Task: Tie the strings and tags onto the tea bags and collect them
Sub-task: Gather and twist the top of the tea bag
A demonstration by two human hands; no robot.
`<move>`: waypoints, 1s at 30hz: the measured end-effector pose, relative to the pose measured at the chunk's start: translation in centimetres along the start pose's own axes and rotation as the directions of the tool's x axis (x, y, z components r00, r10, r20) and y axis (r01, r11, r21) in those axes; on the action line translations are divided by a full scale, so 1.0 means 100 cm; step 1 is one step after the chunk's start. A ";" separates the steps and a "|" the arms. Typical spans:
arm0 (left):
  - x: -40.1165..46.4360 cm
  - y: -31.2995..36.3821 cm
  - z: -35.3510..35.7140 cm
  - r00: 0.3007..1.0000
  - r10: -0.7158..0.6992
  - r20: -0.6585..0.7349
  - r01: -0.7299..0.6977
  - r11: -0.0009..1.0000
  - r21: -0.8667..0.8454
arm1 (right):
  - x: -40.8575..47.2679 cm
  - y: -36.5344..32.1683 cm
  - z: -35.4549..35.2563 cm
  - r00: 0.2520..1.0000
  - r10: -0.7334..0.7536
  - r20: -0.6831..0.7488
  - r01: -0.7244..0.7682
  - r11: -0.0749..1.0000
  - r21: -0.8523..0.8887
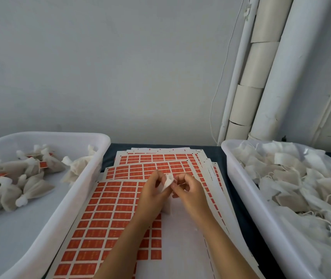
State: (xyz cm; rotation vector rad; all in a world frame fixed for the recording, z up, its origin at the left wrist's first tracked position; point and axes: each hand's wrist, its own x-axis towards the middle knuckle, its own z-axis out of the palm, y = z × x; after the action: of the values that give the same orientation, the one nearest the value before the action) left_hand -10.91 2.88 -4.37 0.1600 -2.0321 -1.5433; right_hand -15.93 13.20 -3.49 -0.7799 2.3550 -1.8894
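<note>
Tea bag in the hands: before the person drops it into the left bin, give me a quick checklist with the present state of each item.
1. Tea bag held by both hands: ok, the left hand and right hand pinch its gathered top.
2. String tied round the neck: cannot tell, the fingers hide it.
3. Orange tag attached: cannot tell, none shows on this bag.
4. Left bin has room: ok, finished bags lie in a small pile at its far end.
5. Tag sheets in reach: ok, directly under the hands.
6. Right bin stocked: ok, full of untied bags.
</note>
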 end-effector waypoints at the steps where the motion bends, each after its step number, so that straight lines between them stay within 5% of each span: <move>1: 0.000 0.000 -0.002 1.000 0.007 0.020 -0.007 1.000 -0.009 | -0.001 0.001 0.000 1.000 -0.016 0.008 0.016 1.000 -0.015; 6: -0.003 0.001 -0.011 0.994 -0.060 0.093 0.073 0.987 -0.144 | -0.002 0.001 -0.011 0.991 -0.134 0.012 0.134 0.991 0.011; 12: -0.002 0.006 -0.016 0.989 -0.145 -0.017 0.135 0.953 -0.271 | -0.004 0.001 -0.018 0.987 -0.159 0.016 0.158 0.986 0.060; 19: -0.002 0.005 -0.007 0.990 -0.033 0.135 0.029 0.999 0.033 | -0.007 -0.001 -0.017 0.985 -0.167 0.047 0.167 0.986 0.006; 30: -0.005 0.006 -0.006 0.991 0.036 0.132 -0.038 0.999 0.016 | -0.012 0.000 -0.018 0.950 -0.293 0.108 0.312 0.885 -0.345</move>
State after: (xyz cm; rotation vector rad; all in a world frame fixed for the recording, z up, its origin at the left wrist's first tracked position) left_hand -10.04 2.76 -3.86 0.0277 -2.1399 -1.5489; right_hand -15.43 15.26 -3.34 -1.2789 2.7169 -1.5058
